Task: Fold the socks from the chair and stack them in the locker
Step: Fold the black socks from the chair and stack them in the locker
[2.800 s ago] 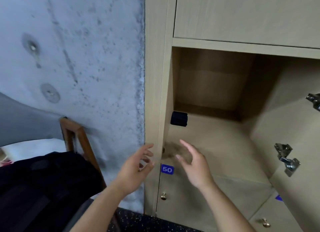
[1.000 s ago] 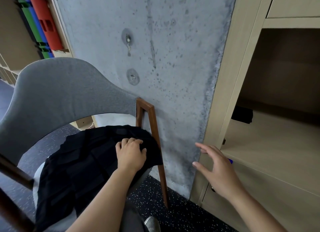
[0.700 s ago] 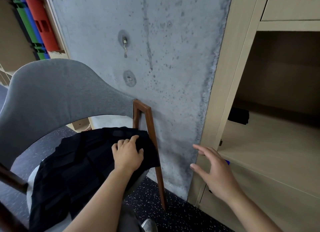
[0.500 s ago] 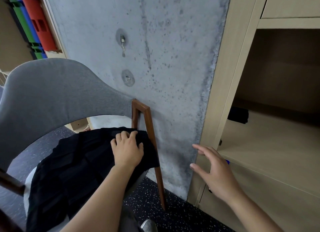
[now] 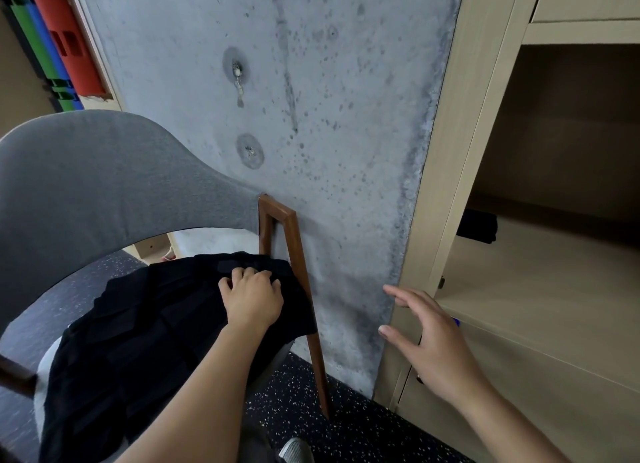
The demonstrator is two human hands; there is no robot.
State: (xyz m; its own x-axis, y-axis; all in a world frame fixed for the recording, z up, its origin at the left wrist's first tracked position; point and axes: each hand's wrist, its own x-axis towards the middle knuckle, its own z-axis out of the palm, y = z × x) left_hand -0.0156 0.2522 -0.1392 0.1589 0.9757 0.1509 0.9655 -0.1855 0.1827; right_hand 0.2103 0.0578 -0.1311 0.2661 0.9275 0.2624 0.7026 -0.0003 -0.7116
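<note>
A heap of black socks (image 5: 138, 341) covers the seat of the grey chair (image 5: 104, 175) at the left. My left hand (image 5: 251, 296) lies on the far right part of the heap, its fingers curled down into the black fabric. My right hand (image 5: 426, 331) hovers with fingers spread in front of the locker's left post, holding nothing. The open locker (image 5: 540, 289) of light wood is at the right. A folded black sock (image 5: 479, 225) sits on its shelf against the left wall.
A concrete pillar (image 5: 329, 133) stands between chair and locker. The chair's brown wooden leg (image 5: 304, 307) leans against it. Closed locker doors lie below the open shelf. The floor (image 5: 346, 428) is dark and speckled. Red, blue and green panels (image 5: 59, 40) stand at the top left.
I turned from the locker toward the chair. My left hand went onto the sock heap and its fingers curled into the fabric. My right hand stayed hovering by the locker post.
</note>
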